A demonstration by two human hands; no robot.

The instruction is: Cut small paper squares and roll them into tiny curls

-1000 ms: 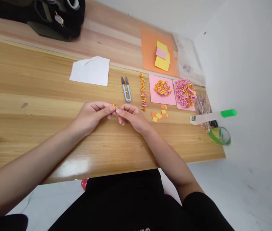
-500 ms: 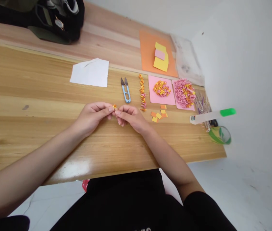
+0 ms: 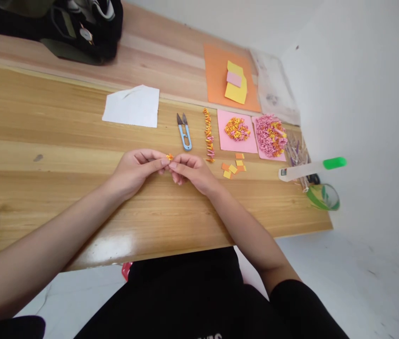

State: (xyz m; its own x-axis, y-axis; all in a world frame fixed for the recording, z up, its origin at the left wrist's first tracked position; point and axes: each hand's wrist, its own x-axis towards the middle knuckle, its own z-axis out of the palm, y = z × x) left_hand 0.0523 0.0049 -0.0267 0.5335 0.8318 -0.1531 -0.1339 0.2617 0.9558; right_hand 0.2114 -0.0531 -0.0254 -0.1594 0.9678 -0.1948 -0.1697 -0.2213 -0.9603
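A small orange-and-yellow paper piece [image 3: 169,157], folded or curled, sits between my fingertips. My left hand [image 3: 139,169] is closed, thumb and fingers pinching it from the left. From the other side my right hand [image 3: 193,172] meets it, also closed in a pinch. Just beyond my hands lie blue-handled thread snips [image 3: 185,134], blades pointing away. To their right runs a row of orange, yellow and pink paper pieces [image 3: 208,134]. Several flat orange and yellow paper slips [image 3: 233,168] lie right of my right hand.
Piles of paper pieces [image 3: 237,129] [image 3: 270,135] rest on pink sheets at the right. Farther back are an orange sheet [image 3: 215,89] and a white paper [image 3: 132,108]. A green-capped bottle [image 3: 300,171], a tape roll [image 3: 315,197] and a black bag [image 3: 90,52] also lie about.
The paper piece has turned slightly between my fingertips and shifted a touch to the right. Both hands stay in nearly the same place.
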